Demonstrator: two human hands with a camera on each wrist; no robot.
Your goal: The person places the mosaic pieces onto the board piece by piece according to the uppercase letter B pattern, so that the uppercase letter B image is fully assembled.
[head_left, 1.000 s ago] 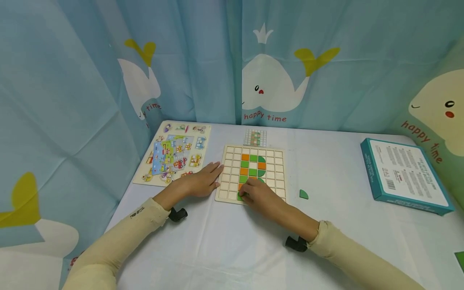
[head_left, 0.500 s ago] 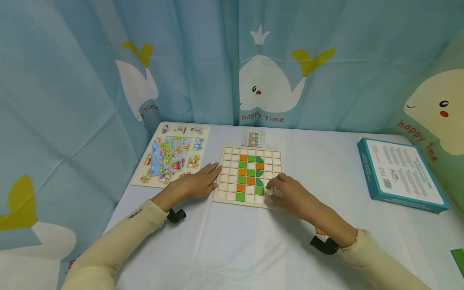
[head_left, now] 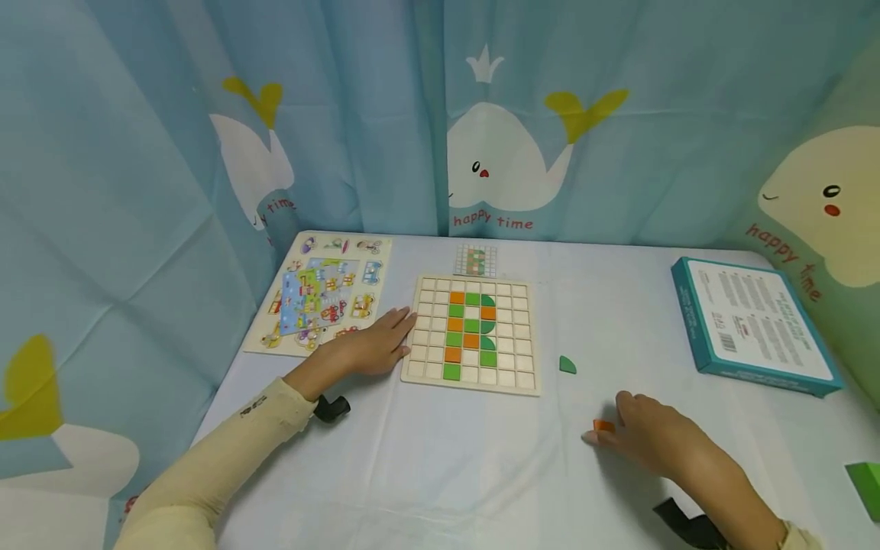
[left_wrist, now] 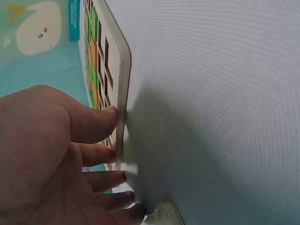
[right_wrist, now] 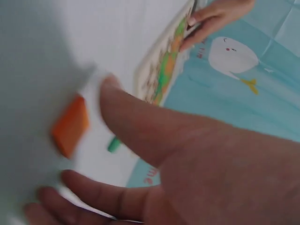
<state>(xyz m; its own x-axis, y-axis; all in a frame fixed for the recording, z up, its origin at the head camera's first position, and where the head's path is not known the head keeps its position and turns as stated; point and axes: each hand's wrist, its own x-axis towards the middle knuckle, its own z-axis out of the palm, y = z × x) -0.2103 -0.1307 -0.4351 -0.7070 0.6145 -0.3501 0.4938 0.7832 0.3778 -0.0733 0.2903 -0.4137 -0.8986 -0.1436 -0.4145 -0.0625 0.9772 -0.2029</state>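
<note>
My left hand (head_left: 376,345) rests at the left edge of the wooden grid board (head_left: 519,367), its thumb and fingertips touching the rim in the left wrist view. Orange and green tiles, some with rounded corners, fill a pattern in the board's middle. To the right, my right hand (head_left: 663,439) hovers low over the table with thumb and fingers spread around an orange square tile (head_left: 603,425). A gap shows between the thumb and that tile (right_wrist: 71,125) in the blurred right wrist view. A green quarter-round tile (head_left: 567,365) lies between the board and the right hand.
A small pattern card (head_left: 476,260) lies behind the board. Farther left is a vehicle picture puzzle (head_left: 371,305) with a blue printed card (head_left: 299,302) on it. A teal box (head_left: 759,328) sits at the right, and a green block (head_left: 865,489) at the right edge.
My right hand has left the board and moved right and nearer to me, to the orange tile. The tiles it covered now show. My left hand stays at the board's edge.
</note>
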